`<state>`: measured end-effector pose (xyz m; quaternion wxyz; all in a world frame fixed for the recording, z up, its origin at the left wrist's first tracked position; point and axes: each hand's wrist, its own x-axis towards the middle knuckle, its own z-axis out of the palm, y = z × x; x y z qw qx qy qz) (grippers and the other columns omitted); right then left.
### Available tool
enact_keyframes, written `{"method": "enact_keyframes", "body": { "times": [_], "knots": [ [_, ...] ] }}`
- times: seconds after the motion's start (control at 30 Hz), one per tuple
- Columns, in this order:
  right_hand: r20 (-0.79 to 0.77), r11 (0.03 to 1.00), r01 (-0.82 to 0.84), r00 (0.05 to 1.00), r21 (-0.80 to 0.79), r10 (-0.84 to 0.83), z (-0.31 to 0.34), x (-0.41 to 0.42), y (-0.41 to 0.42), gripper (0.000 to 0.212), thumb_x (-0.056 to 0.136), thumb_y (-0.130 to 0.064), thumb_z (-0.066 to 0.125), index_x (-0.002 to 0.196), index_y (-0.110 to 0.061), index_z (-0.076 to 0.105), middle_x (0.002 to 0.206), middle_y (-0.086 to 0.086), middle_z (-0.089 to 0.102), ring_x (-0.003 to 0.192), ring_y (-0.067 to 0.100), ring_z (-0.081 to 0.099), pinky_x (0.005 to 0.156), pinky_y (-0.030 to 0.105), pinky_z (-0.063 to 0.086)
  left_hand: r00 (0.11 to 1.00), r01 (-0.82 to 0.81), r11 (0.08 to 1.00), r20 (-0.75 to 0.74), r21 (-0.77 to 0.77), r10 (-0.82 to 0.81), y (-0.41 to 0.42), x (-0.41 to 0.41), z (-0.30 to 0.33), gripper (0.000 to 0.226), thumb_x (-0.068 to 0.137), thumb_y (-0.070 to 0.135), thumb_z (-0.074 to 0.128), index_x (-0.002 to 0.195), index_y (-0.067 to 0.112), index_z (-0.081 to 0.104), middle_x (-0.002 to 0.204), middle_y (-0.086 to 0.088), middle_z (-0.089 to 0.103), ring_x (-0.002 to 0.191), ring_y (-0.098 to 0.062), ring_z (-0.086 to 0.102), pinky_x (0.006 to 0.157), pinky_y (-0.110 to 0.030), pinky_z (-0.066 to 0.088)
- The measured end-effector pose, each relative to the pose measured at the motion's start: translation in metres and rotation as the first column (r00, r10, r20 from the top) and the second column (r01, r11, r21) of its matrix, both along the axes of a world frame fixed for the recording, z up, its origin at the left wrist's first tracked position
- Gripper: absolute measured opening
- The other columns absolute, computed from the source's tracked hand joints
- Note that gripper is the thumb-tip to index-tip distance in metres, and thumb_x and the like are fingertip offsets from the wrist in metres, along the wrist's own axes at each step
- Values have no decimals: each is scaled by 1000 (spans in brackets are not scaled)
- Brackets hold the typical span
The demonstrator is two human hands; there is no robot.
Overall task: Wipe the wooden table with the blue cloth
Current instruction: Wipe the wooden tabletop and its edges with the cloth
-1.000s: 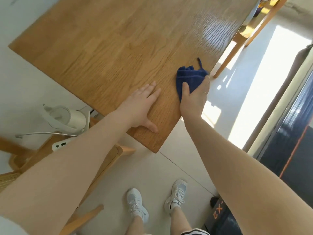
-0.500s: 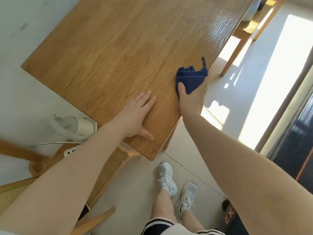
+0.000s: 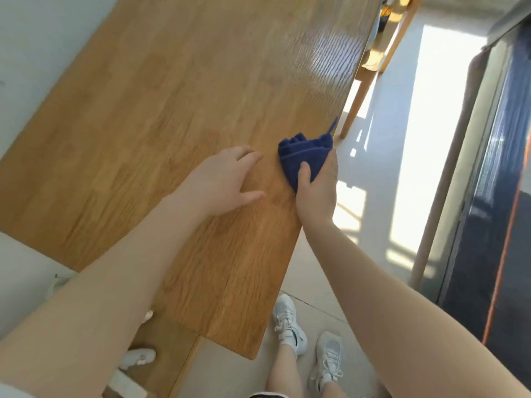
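Cloth [image 3: 304,156] sits clenched in my right grip [image 3: 316,193] at the counter's [image 3: 172,110] right edge, farther from the near corner than before; left grip [image 3: 224,185] rests flat, released.

Wooden counter [image 3: 178,116], long and plank-built, ran from the near corner at the bottom toward the top right, with strong glare on the far stretch. Carried directly: a folded blue cloth [image 3: 304,155] at the right edge, loop tag sticking up past the rim, pinned by the right grip [image 3: 316,193] with thumb on top and fingers over the edge; beside it, just apart from the cloth, the left grip [image 3: 224,185] lay flat, palm down, fingers straight. Pale tiled floor [image 3: 324,271] below bore two white sneakers [image 3: 310,340] near the counter's corner.
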<state>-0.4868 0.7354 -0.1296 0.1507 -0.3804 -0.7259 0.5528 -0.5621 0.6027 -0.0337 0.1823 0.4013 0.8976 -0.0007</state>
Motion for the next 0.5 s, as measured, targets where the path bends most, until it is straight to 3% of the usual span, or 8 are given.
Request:
{"method": "enact_keyframes", "body": {
  "times": [0.1,0.2,0.33,0.5],
  "knots": [
    [-30,1000,12,999,24,-11,4,-29,25,62,92,-34,42,147,-22,16,148,-2,34,132,16,37,107,40,36,1000,27,999,-7,-30,-28,26,-18,-7,96,79,58,59,150,17,8,158,-4,4,144,-21,11,116,-34,16],
    [-24,1000,2,1000,2,-2,6,-15,17,63,93,-32,45,147,-23,15,149,-3,31,132,15,36,106,33,35,997,67,996,-19,-63,-69,49,-32,-11,105,76,59,62,150,17,1,158,-8,-7,145,-24,4,116,-35,11],
    [-76,998,-55,995,32,57,7,16,-9,67,90,-37,45,148,-23,15,152,-6,26,136,9,28,111,31,30,987,134,979,-71,-152,-147,66,-47,-13,112,72,61,64,150,14,-3,157,-12,-14,145,-26,-2,117,-37,6],
    [69,984,-104,993,142,95,7,-49,55,66,94,-35,47,148,-29,11,158,-3,6,140,17,21,108,36,33,996,75,966,-33,-246,-86,73,-55,-18,131,59,70,66,148,13,-10,157,-9,-12,146,-24,-3,118,-38,5]
  ]
}}
